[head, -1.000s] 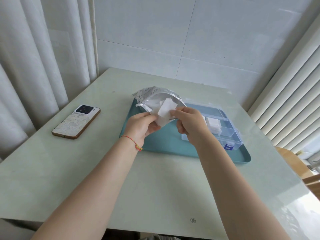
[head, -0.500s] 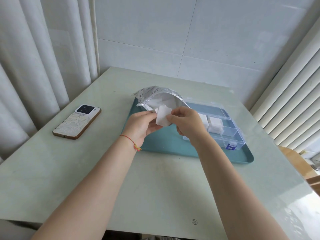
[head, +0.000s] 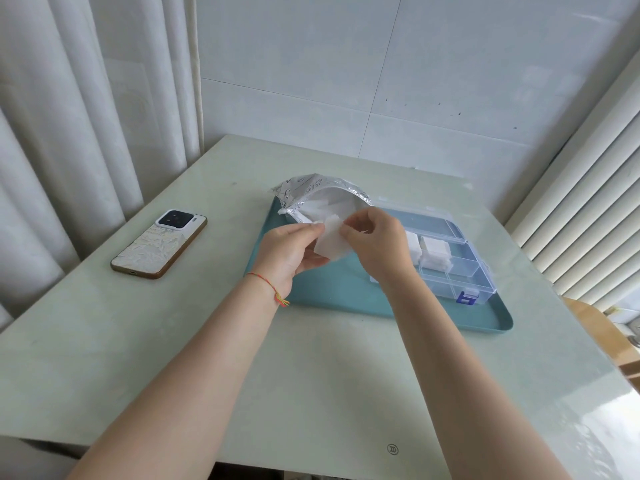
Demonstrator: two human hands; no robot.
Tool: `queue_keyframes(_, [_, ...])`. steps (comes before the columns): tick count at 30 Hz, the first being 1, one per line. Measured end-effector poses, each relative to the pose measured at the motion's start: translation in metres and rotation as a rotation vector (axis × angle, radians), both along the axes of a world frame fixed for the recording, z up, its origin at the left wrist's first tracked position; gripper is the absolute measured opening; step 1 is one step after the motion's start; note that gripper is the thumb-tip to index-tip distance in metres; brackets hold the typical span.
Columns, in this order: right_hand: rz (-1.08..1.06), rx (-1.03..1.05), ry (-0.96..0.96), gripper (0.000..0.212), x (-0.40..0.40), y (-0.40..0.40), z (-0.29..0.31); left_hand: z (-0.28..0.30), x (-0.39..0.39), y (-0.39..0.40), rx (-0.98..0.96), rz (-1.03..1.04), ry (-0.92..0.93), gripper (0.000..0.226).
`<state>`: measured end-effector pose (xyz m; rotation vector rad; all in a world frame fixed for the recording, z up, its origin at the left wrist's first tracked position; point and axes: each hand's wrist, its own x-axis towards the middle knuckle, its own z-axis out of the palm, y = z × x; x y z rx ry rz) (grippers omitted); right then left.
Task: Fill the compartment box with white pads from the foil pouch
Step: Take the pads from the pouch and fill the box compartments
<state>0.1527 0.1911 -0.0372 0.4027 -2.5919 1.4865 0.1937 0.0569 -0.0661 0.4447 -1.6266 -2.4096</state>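
Both grips pinch one white pad (head: pixel 330 240): left hand (head: pixel 294 249) on its left edge, right hand (head: pixel 375 242) on top edge, just in front of open foil pouch (head: pixel 311 190). Compartment box (head: pixel 460 271) sits to the right on teal tray (head: pixel 346 289), w/ pads in two sections.

pad: the white pad (head: pixel 330 242) came down out of the foil pouch (head: pixel 320 192) mouth toward frame centre; 
right hand: the right hand (head: pixel 375 244) rose beside it, pinching its right edge

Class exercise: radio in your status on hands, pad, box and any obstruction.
Left hand and right hand both pinch one white pad before the foil pouch. Compartment box open, partly filled. No obstruction.
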Motion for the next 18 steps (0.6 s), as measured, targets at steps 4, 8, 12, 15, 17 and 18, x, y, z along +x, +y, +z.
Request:
queue_keyframes(4, [-0.077,-0.098,0.001,0.003,-0.002,0.007,0.009,-0.001,-0.001,-0.004,-0.100,0.032,-0.032,0.009])
queue_keyframes(8, [0.131,-0.112,-0.138,0.005,-0.005,0.018,0.018,-0.005,-0.001,-0.013,-0.270,-0.019,-0.072,0.008])
queue_keyframes(12, [0.213,0.070,-0.155,0.006,-0.006,0.009,0.012,-0.002,0.002,-0.014,-0.277,-0.159,-0.070,0.018])
queue_keyframes(15, [0.188,0.106,-0.112,0.005,-0.007,0.004,0.006,-0.001,0.002,-0.015,-0.266,-0.170,-0.073,0.020])
queue_keyframes(17, [0.175,0.132,-0.081,0.003,-0.009,0.002,0.004,-0.001,0.002,-0.016,-0.265,-0.160,-0.080,0.020])
queue_keyframes(18, [0.166,0.137,-0.072,0.003,-0.010,0.002,0.003,-0.001,0.001,-0.015,-0.266,-0.158,-0.083,0.019])
